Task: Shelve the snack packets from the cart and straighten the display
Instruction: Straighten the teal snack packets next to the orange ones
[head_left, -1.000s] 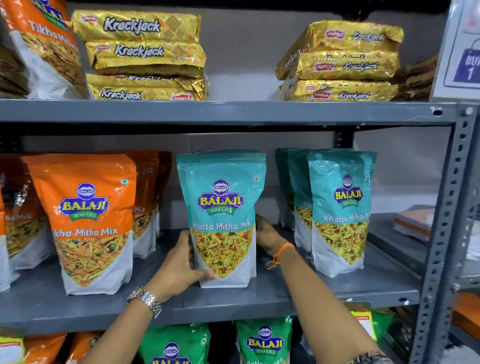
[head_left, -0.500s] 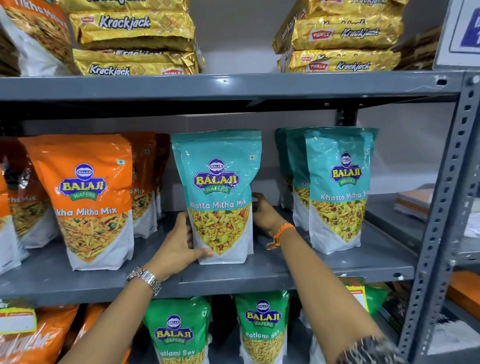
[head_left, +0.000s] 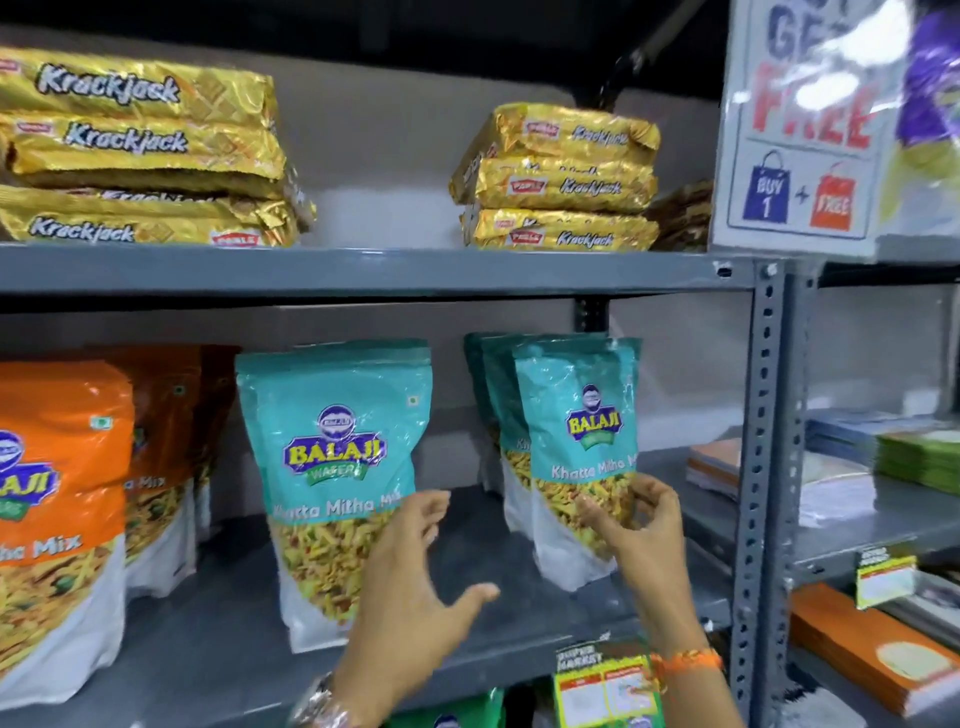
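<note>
Whereas both hands bracketed the centre teal packet (head_left: 332, 483) half a second ago, the head view now shows them released from it and shifted rightward. The left hand (head_left: 410, 597) hangs with fingers spread and loose, grasping nothing, in front of that packet's lower right corner; whether it touches the packet cannot be told. The right hand (head_left: 639, 525) now reaches the front packet of the right-hand teal row (head_left: 576, 447), its fingertips (head_left: 597, 512) curled against the lower front; a closed pinch cannot be confirmed. Both teal packets stand upright on the middle grey shelf (head_left: 208, 639), well apart. The orange packets (head_left: 57, 519) stand at the left of the same shelf. The camera has swung up and right: the gold biscuit stacks (head_left: 558, 182) on the upper shelf (head_left: 363, 270) sit lower in view, and a promotional sign (head_left: 805, 130) appears larger.
</note>
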